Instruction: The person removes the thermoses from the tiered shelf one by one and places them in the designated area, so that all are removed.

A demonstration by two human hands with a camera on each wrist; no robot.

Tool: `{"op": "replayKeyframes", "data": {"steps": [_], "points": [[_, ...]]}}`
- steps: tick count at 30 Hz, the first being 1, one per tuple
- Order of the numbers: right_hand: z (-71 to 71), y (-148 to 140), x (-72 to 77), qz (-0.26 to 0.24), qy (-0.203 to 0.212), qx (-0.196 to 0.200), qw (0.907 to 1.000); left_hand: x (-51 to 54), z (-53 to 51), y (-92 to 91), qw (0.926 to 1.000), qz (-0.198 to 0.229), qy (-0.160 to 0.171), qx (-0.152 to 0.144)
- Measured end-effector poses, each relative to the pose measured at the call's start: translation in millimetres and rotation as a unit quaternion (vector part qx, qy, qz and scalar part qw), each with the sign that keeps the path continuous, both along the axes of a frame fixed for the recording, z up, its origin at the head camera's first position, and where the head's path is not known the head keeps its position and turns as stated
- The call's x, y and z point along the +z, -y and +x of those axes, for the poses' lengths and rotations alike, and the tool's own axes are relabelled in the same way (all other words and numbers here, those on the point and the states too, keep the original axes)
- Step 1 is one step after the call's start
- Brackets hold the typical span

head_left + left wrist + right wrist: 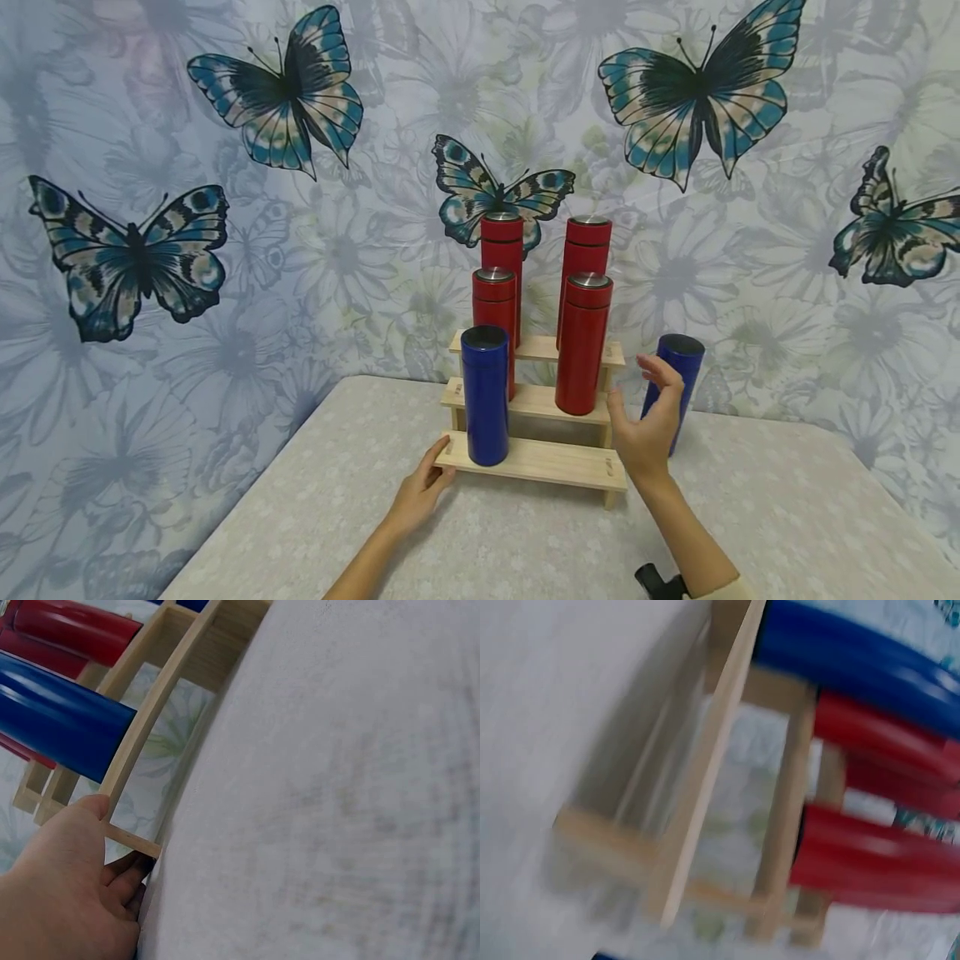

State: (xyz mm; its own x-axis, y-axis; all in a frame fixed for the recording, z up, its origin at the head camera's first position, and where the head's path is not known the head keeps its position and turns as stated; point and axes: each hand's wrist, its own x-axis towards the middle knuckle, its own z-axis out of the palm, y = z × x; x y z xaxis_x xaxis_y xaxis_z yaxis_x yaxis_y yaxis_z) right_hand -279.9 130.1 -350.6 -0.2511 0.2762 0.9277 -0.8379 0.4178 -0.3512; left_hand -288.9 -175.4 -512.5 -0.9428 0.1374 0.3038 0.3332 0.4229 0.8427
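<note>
My left hand [416, 496] holds the left end of a three-step wooden stand [555, 462], thumb on the lowest step; the left wrist view shows the hand [64, 889] with its other fingers below, by the leg. Upright near that end stands a blue bottle [486, 404]. My right hand [651, 429] is raised at the stand's right side, thumb and fingers apart with nothing between them. Behind it a second blue bottle [684, 360], partly hidden, leans slightly right. The right wrist view shows the stand [705, 765], blurred, but not the hand.
On the middle step are two red bottles [583, 358] [493, 304]; two more [502, 237] [588, 243] stand on the top step. A butterfly-patterned wall covering [397, 275] rises behind the pale table [337, 450]. A black object [660, 583] is by the right wrist.
</note>
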Motion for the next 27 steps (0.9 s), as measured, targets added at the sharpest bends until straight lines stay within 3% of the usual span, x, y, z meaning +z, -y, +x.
{"op": "replayKeyframes", "data": {"steps": [4, 13, 26, 27], "points": [[5.9, 30, 3.6, 0.028, -0.014, 0.042, 0.9986, 0.0, 0.9, 0.9, 1.0000, 0.002, 0.003, 0.003], [-30.0, 79, -43.1, 0.111, 0.080, 0.125, 0.9826, 0.5, 2.7, 1.5, 0.9999, 0.013, 0.000, -0.002], [-37.0, 120, -77.4, 0.163, 0.214, 0.131, 0.9542, 2.4, 4.8, 1.3, 0.9998, -0.020, -0.005, -0.008], [-37.5, 121, -80.0, 0.164, 0.219, 0.126, 0.9534, 6.8, 8.0, -0.5, 0.9998, -0.018, -0.003, -0.008]]}}
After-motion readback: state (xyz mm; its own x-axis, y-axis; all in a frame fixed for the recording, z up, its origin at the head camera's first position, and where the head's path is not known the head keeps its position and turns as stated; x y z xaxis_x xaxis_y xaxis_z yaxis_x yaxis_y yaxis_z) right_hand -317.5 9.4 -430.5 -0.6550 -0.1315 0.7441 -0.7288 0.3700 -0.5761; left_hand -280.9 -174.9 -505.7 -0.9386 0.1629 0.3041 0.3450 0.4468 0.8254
